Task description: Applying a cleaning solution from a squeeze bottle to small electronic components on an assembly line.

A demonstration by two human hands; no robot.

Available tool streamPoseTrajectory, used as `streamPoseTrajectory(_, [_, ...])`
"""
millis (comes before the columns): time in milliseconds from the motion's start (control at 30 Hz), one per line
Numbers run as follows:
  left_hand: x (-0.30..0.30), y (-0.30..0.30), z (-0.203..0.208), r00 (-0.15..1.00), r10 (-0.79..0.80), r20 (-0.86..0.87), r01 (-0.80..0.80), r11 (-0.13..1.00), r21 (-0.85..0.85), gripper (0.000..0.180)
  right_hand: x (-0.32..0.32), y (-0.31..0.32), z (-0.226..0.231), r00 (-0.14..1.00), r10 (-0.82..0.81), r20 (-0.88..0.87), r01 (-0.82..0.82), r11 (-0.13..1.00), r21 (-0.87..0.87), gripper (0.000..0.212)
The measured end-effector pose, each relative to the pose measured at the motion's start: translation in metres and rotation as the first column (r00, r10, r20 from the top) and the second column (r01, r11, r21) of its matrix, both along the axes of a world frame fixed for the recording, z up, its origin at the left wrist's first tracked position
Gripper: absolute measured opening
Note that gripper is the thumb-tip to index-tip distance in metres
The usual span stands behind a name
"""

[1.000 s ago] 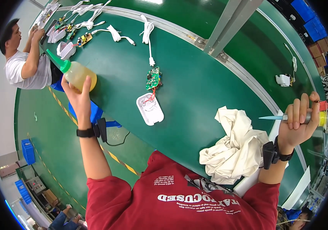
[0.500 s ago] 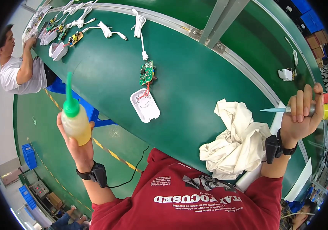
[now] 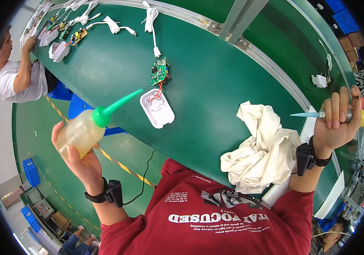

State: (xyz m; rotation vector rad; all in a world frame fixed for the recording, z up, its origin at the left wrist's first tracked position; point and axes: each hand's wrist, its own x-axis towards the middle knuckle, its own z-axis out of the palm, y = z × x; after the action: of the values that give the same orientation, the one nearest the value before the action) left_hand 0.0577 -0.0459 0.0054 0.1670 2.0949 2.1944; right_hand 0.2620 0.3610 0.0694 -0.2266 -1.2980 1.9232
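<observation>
My left hand (image 3: 85, 166) is wrapped round a squeeze bottle (image 3: 80, 135) with a green nozzle and yellowish liquid. The bottle is tilted, its nozzle pointing up and right over the bench edge, apart from the parts. Nearest to it lies an open white plastic housing (image 3: 168, 118), joined by red wires to a green circuit board (image 3: 158, 70) with a white cable (image 3: 151, 19). Out at the right, my right hand (image 3: 334, 135) grips a dispensing tube (image 3: 306, 114) with a pale blue tapered tip pointing left. Its fingers hide part of the tube.
A crumpled cream cloth (image 3: 260, 148) lies on the green bench (image 3: 207, 85) near my right forearm. More boards, housings and bundled white cables (image 3: 112, 24) line the far left. A co-worker (image 3: 18, 76) stands there. A metal post (image 3: 241, 19) rises at the back.
The bottle has tipped from nearly upright to leaning right, its nozzle now nearer the white housing. My right hand has barely moved and keeps hold of the tube.
</observation>
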Motion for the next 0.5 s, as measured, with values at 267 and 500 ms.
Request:
streamPoseTrajectory(267, [0.006, 0.024, 0.043, 0.907, -0.218, -0.361, 0.035, 0.892, -0.452, 0.073, -0.001, 0.001, -0.002, 1.000, 0.004, 0.004, -0.004, 1.000, -0.012, 0.020])
streamPoseTrajectory(500, [-0.009, 0.036, 0.063, 0.796, -0.451, -0.404, 0.151, 0.793, -0.590, 0.064, -0.006, 0.003, 0.002, 1.000, 0.010, 0.018, -0.009, 0.999, -0.031, 0.020])
